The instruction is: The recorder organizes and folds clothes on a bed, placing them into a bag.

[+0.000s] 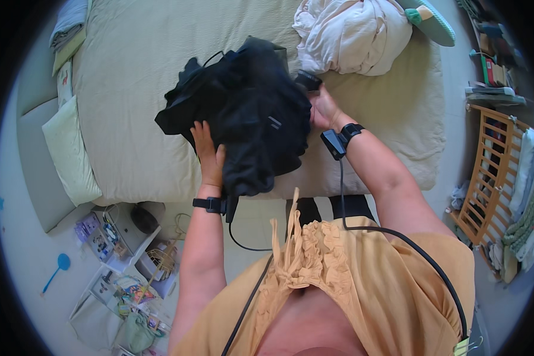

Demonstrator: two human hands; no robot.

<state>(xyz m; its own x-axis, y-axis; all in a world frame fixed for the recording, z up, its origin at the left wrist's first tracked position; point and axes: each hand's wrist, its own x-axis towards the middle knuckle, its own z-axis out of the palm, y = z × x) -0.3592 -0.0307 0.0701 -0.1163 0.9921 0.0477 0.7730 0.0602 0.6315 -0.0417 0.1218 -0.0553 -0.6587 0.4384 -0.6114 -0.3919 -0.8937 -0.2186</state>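
A crumpled black garment with two small light stripes is bunched up in front of me, over the bed. My left hand presses against its near left side, with straight fingers and the thumb apart. At the garment's right edge, my right hand is closed around a dark cylindrical object with a ribbed end. I cannot tell exactly what this object is. The cloth hides part of my right fingers. A thin black loop sticks up at the garment's far edge.
The bed has a beige cover. A pale pink blanket lies heaped at its far right, beside a green cushion. Pillows line the left side. A wooden rack stands right; a cluttered shelf unit stands left. Cables hang from both wrist devices.
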